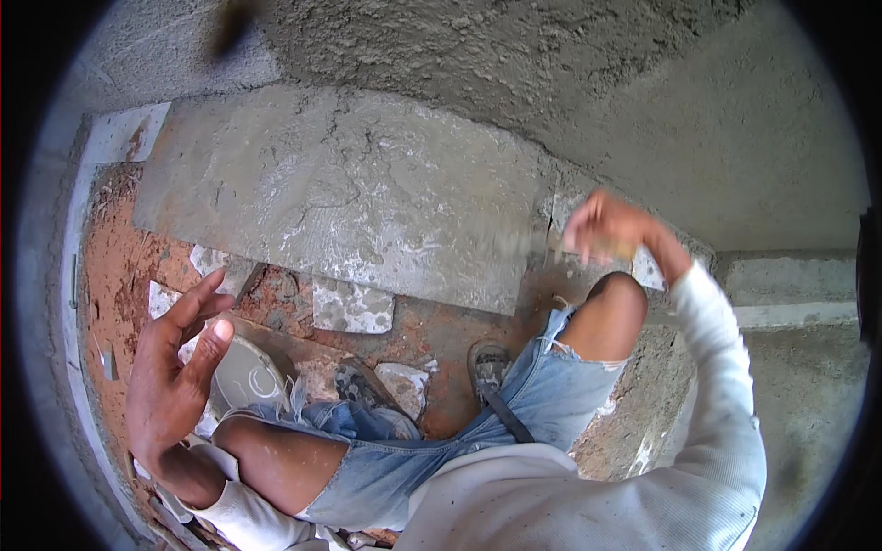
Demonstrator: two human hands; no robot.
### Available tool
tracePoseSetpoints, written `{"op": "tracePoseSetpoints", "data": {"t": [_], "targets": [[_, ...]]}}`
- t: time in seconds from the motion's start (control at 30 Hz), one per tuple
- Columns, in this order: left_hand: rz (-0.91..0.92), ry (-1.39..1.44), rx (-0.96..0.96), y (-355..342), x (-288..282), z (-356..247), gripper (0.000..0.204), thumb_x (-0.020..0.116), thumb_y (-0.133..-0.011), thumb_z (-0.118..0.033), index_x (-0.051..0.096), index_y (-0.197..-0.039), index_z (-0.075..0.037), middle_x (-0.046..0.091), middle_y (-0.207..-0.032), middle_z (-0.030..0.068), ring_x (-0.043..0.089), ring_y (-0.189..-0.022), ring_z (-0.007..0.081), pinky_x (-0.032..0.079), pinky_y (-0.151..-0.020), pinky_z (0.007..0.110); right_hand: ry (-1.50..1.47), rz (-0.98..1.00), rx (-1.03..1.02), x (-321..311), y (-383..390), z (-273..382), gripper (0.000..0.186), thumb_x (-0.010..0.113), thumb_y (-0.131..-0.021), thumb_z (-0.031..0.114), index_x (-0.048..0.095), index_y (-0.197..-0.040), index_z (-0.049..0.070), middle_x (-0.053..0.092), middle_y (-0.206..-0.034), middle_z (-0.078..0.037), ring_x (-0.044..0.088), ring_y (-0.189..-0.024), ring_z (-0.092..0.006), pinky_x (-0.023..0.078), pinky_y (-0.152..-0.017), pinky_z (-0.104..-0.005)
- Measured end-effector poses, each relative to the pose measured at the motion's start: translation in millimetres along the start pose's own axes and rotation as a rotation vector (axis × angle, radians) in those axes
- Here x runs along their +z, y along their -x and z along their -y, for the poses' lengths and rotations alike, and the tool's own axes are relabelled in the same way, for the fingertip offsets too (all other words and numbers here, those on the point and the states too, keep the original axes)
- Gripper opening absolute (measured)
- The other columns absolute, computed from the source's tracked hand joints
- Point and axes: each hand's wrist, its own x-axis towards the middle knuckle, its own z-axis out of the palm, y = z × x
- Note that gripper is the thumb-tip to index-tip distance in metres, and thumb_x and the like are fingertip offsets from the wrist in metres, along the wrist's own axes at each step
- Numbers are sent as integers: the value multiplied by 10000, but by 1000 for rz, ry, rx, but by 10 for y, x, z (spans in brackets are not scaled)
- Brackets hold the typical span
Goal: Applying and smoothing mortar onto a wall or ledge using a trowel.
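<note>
We see a broad grey cement-coated slab (354,197), wet and glossy in patches (streaked, too); at the far side, a rough matt grey wall (459,55); near, faded blue denim shorts (390,470), frayed.

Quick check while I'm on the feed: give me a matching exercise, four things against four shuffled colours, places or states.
Things:
1. Left hand
2. Right hand
3. Tub
4. Shorts

Descriptions:
A. Blue, with frayed edges
B. Blurred, at the right of the picture, near the end of the grey slab
C. Round and pale, partly hidden
D. Open, with nothing in its grasp

Pairs: 1-D, 2-B, 3-C, 4-A
</note>
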Motion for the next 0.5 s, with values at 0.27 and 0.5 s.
{"op": "tracePoseSetpoints", "data": {"t": [0.27,0.5], "targets": [[11,-45,20,219,-129,10,512,703,-1036,-226,593,-1491,-19,745,-1267,198,689,-1214,287,499,-1063,404,-11,-742,-452,-386,-86,696,163,706,-988,213,786,-949,76,673,-745,17,577,-585,-91,460,-520,-277],[47,-135,-8,265,-135,-51,575,690,-1049,-281,537,-1545,-35,742,-1284,188,670,-1249,257,490,-1081,400,793,-208,-388,1003,-1498,-15,294,664,-917,286,744,-868,8,738,-900,-266,713,-878,-486,571,-818,-543]]}}
